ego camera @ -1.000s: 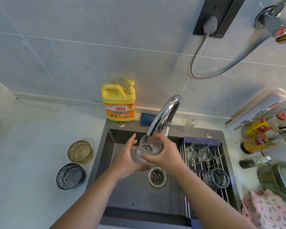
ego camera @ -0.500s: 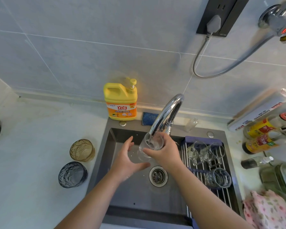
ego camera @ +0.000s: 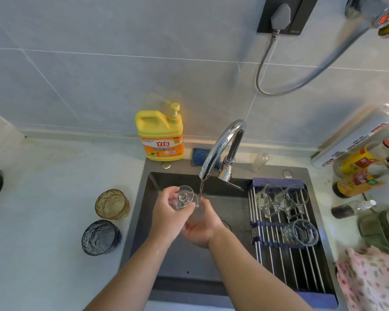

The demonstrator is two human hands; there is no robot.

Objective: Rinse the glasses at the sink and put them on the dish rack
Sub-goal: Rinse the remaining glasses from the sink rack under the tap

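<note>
A clear glass (ego camera: 184, 198) lies tilted over the dark sink (ego camera: 189, 261), its round base turned up toward me. My left hand (ego camera: 166, 218) grips it at the base end. My right hand (ego camera: 200, 232) lies palm up beneath it, fingers curled round the body. Water runs from the chrome faucet (ego camera: 222, 144) onto the glass between my hands. The dish rack (ego camera: 279, 254) spans the sink's right side and carries three clear glasses (ego camera: 268, 196) (ego camera: 294, 196) (ego camera: 301, 232). An amber glass (ego camera: 112, 204) and a blue-grey glass (ego camera: 101, 237) stand on the counter to the left.
A yellow detergent bottle (ego camera: 160, 135) and a blue sponge (ego camera: 200, 156) sit behind the sink. Sauce bottles (ego camera: 357, 182), a roll and a small spray bottle crowd the right counter. A floral cloth (ego camera: 371, 281) lies at the right front.
The glass has turned from mouth-up under the spout to base-up. My left hand has taken the base end, and my right hand has dropped underneath, palm up.
</note>
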